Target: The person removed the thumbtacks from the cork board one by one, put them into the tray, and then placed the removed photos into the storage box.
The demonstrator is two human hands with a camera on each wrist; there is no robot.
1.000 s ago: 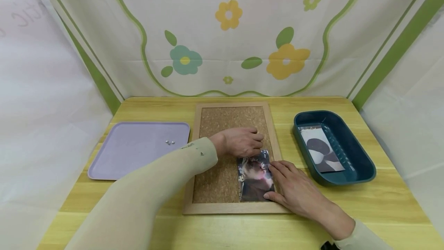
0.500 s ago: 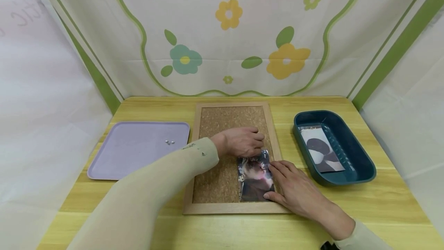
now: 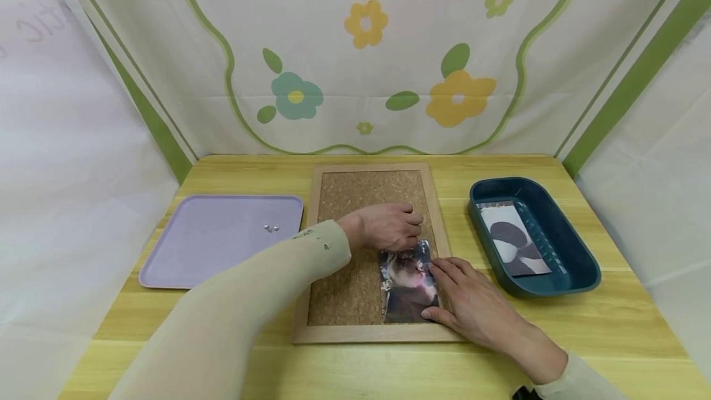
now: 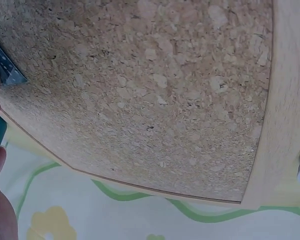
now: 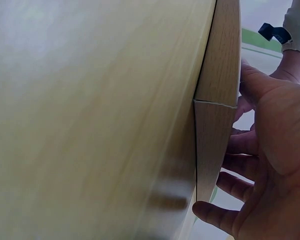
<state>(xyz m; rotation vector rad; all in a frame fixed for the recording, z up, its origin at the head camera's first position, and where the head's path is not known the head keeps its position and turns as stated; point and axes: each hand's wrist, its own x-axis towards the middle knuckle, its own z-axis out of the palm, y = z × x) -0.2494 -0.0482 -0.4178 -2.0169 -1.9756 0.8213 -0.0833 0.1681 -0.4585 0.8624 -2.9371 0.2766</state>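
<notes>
A corkboard (image 3: 355, 202) with a wooden frame lies on the table. On its lower right part rests a dark photo print (image 3: 408, 289), which shows an animal with a pinkish patch. My left hand (image 3: 386, 227), fingers bent downward, touches the photo's top edge; anything under the fingertips is hidden. In the left wrist view, the left hand (image 4: 0, 195) shows at a blue-grey corner of the photo (image 4: 10, 72). My right hand (image 3: 480, 301) rests with extended fingers on the photo's right edge and the frame. The right wrist view shows the right hand (image 5: 285, 150) beside the wooden frame (image 5: 217, 65).
A lilac tray (image 3: 216, 233) on the left holds several tiny silvery pieces (image 3: 271, 228). To the right stands a dark teal bin (image 3: 572, 258) with a photo print (image 3: 508, 233) lying in it. A flowered cloth (image 3: 333, 128) hangs behind the table.
Almost nothing differs. Both hands stay at the photo, which keeps its place on the corkboard. Tray and bin stand as before.
</notes>
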